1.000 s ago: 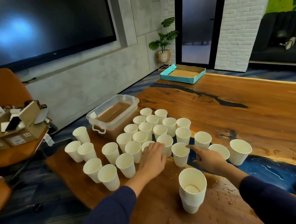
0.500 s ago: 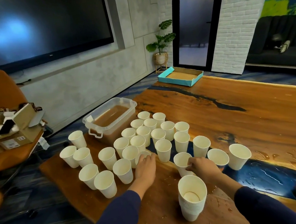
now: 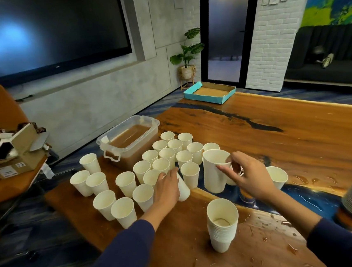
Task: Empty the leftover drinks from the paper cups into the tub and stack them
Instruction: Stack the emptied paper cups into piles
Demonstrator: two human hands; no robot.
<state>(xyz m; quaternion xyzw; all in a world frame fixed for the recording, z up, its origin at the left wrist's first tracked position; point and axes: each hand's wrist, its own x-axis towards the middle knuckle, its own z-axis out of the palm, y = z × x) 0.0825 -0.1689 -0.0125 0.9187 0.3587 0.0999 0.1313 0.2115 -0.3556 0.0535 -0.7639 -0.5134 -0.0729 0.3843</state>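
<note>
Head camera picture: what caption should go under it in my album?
Two hands lift white paper cups near the brown-filled clear plastic tub.

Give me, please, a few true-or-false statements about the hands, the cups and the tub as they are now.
1. The right hand holds a paper cup raised off the table. True.
2. The tub is empty. False: it holds brown liquid.
3. The left hand grips a cup among the standing cups. True.
4. The stack of cups stands inside the tub. False: it stands on the wooden table, near the person.
5. The teal tray sits at the table's far end. True.
</note>
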